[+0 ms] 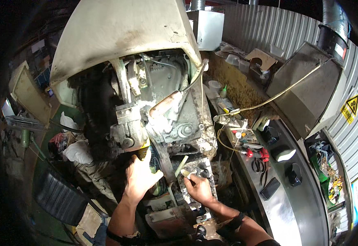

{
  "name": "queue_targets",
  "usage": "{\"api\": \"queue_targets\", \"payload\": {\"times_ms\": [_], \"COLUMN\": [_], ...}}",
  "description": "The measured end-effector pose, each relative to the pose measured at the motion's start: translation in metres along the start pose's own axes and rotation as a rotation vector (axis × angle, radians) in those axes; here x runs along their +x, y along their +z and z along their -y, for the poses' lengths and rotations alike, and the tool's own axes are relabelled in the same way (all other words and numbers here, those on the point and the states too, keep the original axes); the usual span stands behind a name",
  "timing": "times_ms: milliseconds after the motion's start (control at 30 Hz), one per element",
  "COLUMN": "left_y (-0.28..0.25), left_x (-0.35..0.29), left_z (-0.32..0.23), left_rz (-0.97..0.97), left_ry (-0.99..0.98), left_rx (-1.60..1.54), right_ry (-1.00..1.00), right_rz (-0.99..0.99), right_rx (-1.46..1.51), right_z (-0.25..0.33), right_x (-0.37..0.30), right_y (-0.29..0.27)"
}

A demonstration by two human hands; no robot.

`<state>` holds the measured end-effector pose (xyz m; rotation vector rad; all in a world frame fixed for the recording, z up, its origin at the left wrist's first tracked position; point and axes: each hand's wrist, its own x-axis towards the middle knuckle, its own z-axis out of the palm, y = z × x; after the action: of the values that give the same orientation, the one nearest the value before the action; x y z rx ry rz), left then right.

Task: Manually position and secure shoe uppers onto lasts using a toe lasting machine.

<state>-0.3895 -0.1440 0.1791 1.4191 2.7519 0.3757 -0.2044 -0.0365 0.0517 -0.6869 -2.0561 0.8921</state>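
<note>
A grimy machine with its pale hood raised stands in front of me, its metal head (129,133) hanging above my hands. Below that head my left hand (141,177) has its index finger stretched upward and its thumb apart, next to a yellow-edged part (145,145). I see nothing held in it. My right hand (200,190) is closed, pinching a small pale yellowish piece (185,173) between thumb and fingers. Beside that piece a pale, narrow strip (181,165) leans at a slant over a worn metal plate (203,167). The fingertips of my left hand are partly lost in glare.
On the right a steel bench (279,209) holds a red air tool (257,154), scissors (259,166), a black phone (270,188) and small black holders. A yellowish hose (277,96) crosses behind. At the left stands a black chair (60,192) near white cloths (78,151).
</note>
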Motion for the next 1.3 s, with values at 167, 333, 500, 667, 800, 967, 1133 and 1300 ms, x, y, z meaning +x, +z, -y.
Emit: {"api": "queue_targets", "payload": {"times_ms": [167, 333, 500, 667, 800, 967, 1133, 1300], "left_y": [0.001, 0.003, 0.009, 0.020, 0.068, 0.085, 0.073, 0.015], "left_x": [0.005, 0.009, 0.012, -0.011, -0.032, -0.051, -0.052, -0.048], "left_z": [-0.003, 0.001, 0.014, 0.052, 0.107, 0.122, 0.115, 0.047], "left_rz": [0.067, 0.070, 0.107, -0.248, -0.199, -0.092, -0.092, 0.337], "left_ry": [0.019, 0.043, 0.162, 0.297, -0.067, -0.187, -0.332, 0.141], "left_rx": [0.036, 0.088, 0.059, -0.580, -1.400, -1.461, -1.806, -2.667], "right_ry": [0.041, 0.035, 0.067, 0.303, -0.100, -0.052, 0.416, 0.918], "right_rz": [-0.020, -0.008, -0.004, 0.335, 0.324, 0.292, 0.253, 0.511], "right_rx": [0.059, 0.006, -0.048, 0.064, -0.162, -0.211, 0.459, 1.868], "right_z": [0.003, 0.002, 0.003, 0.045, 0.114, 0.105, 0.128, 0.121], "right_x": [0.002, 0.002, 0.000, 0.023, 0.025, 0.019, 0.008, -0.042], "right_y": [0.000, 0.001, 0.005, 0.006, 0.052, 0.080, 0.023, -0.042]}}
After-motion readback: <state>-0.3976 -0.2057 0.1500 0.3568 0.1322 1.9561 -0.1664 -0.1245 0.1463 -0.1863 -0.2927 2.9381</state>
